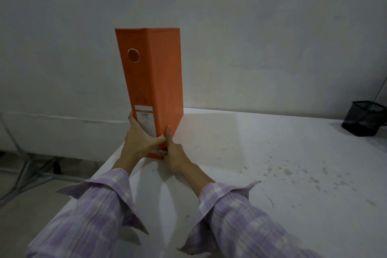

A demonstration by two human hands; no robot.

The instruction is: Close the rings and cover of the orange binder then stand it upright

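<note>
Hands clamp the orange binder (155,81) low at its base: left hand (140,140) wrapped round the spine, right hand (175,158) gripping the front corner. Binder closed, upright near the white worktop's (272,153) left edge. Black mesh cup (363,117) far right.

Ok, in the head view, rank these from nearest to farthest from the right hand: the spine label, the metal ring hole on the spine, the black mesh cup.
1. Spine label: just above the right hand, low on the orange binder.
2. Ring hole: high on the spine.
3. Black mesh cup: far right, at the table's back edge.

The orange binder (152,90) hides its rings; spine label unreadable.
</note>
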